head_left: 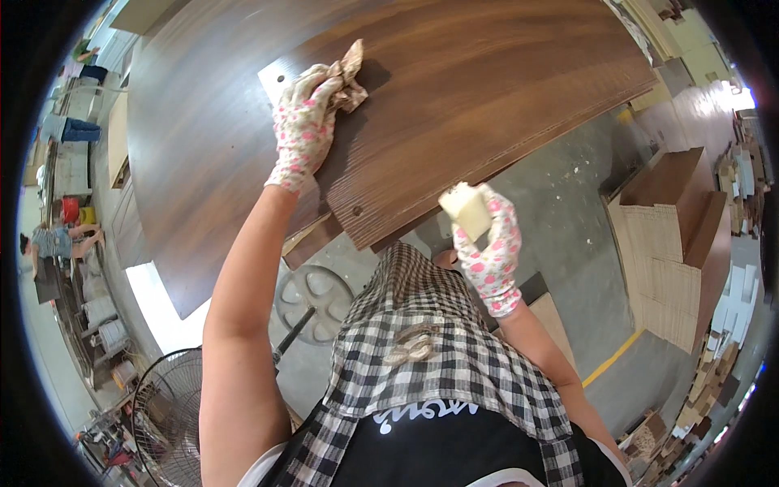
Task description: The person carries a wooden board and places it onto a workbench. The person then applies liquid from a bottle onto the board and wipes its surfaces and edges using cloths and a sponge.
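Observation:
A dark brown wood-grain panel (454, 105) with a hole near its corner lies in front of me, overlapping another brown panel (191, 162) on the left. My left hand (304, 134), in a white glove with pink flowers, is closed on a crumpled, patterned cloth (349, 89) against the panel surface. A small white patch with a dark hole shows beside those fingers. Just off the panel's near edge, my right hand (495, 260), gloved alike, grips a pale yellow block (467, 213) that looks like a sponge. Its fingertips are partly hidden behind the block.
Brown panels with cardboard-coloured edges (669, 276) are stacked at the right. A wire-guarded fan (172, 406) stands at lower left, near a grey spoked round base (315, 304). Yellow tape (614, 359) marks the floor. At far left, a person (61, 243) is beside other materials.

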A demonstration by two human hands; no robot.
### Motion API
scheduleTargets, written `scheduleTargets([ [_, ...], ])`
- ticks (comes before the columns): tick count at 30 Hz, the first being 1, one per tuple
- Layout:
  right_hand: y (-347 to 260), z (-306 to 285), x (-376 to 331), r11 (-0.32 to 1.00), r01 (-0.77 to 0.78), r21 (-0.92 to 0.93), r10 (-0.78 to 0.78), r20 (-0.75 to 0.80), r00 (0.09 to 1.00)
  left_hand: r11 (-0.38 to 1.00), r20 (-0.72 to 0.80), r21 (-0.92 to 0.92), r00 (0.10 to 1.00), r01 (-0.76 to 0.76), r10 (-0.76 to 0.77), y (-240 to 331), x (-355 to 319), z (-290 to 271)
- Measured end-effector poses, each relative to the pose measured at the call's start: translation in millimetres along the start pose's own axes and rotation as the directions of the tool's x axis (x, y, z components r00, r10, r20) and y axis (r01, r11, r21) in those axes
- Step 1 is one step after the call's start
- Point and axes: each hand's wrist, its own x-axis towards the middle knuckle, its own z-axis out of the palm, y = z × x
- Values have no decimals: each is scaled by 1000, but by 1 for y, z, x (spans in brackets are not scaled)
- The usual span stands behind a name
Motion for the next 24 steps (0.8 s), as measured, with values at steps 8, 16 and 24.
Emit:
scheduleTargets([
  [8, -35, 31, -38, 967, 115, 226, -168, 233, 958, 997, -12, -11, 997, 79, -79, 0, -3, 5],
  [16, -55, 35, -48, 962, 206, 180, -258, 348, 901, 997, -41, -63, 997, 55, -58, 3, -2, 8],
  [24, -51, 40, -57, 961, 236, 146, -276, 398, 875, 996, -86, -86, 996, 23, -30, 4, 0, 15],
])
